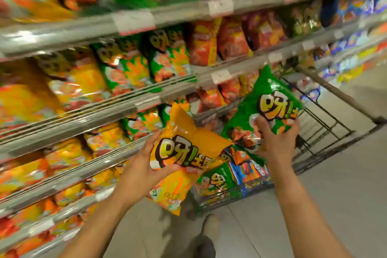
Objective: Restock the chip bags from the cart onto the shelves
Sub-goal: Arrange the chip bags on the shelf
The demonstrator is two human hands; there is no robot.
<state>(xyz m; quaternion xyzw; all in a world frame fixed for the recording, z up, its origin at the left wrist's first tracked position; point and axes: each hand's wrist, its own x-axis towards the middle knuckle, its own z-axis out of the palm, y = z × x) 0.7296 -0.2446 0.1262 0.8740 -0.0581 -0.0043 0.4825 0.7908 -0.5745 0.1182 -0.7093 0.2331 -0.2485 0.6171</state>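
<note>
This is a shop, in the row where snacks are sold. Long metal shelves [146, 98] run one above the other, and they are packed with bright bags of chips [129, 69] in yellow, green and red. Little white price tags [134, 22] sit on the front edges of the shelves. Just beside the shelves, on the gray floor [345, 174], stands a wire shopping cart [326, 123].

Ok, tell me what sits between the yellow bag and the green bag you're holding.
Nothing: in the head view the yellow bag in the left hand and the green bag in the right hand nearly meet at their corners, above the cart.
</note>
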